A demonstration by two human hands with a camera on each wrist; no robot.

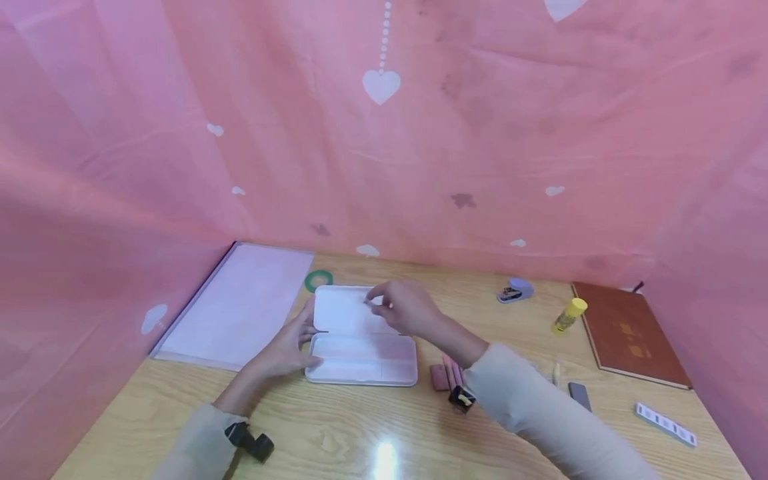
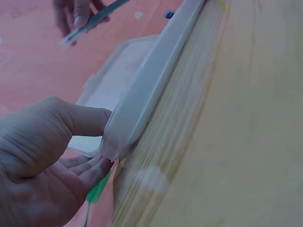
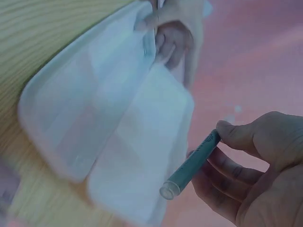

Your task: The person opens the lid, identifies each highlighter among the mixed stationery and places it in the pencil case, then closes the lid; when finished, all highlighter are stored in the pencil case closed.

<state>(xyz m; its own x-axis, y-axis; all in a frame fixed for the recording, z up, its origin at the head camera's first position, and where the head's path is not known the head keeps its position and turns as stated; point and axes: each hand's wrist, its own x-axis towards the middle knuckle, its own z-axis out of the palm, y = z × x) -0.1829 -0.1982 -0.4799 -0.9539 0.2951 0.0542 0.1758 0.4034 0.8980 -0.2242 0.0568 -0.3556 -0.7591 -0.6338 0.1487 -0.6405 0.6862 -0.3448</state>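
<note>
Creased pink fabric curtain [image 1: 420, 167], printed with white hearts, backs a glossy wood-grain table [image 1: 330, 440]. A rectangular white plastic case with rounded corners [image 1: 399, 370] lies on the middle part of the surface, its lid folded back toward the far edge. The left hand [image 1: 288, 347] grips the left end of the case, thumb at the tray rim and fingers behind and beneath. The right hand [image 1: 411, 307] pinches a slim, dark-green cylindrical tube [image 3: 194, 161] between thumb and fingers. In the head view, the tube appears over the lid.

Status, judged from the present layout: the case is unfolded and the tube is picked up; setting the tube down and closing the lid are not yet done.

Materials: the case is thin, smooth and pale, with a shallow tray. The tube has a straight barrel, a translucent end and small, unreadable print. A flat ring of green tape [image 1: 309, 281] lies near the far edge, just beside the lid. A brown hard-cover notebook [image 1: 633, 333] lies flat toward the right edge.
</note>
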